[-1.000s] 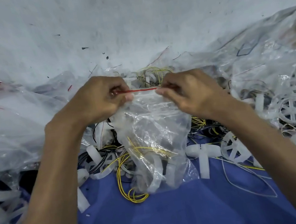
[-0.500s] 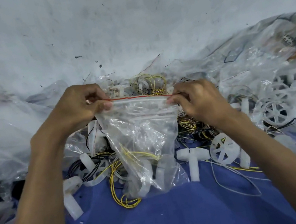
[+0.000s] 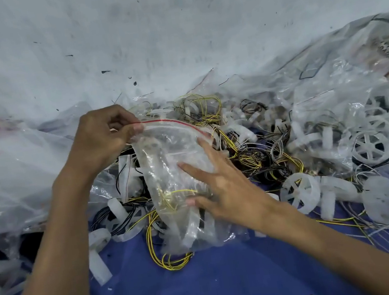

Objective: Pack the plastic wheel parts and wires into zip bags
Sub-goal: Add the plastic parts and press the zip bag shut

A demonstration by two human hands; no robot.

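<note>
Two hands work one filled zip bag (image 3: 164,157) near the far edge of the blue cloth (image 3: 208,284) — the left hand (image 3: 104,140) pinches its red-striped corner to hold it upright, the right hand (image 3: 227,188) lies spread against its side, likely flattening it.

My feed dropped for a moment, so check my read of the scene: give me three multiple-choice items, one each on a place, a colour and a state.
1. Where does the left hand hold the bag?
A. bottom edge
B. top corner, at the seal
C. middle of the front

2. What colour is the seal strip?
A. blue
B. green
C. red

3. How is the right hand?
A. a fist, off the bag
B. open, fingers flat on the bag
C. pinching a wire

Answers:
1 B, its fingers pinch the corner where the strip ends.
2 C, a red line runs along the bag's top.
3 B, its straight fingers lie spread on the front.
</note>
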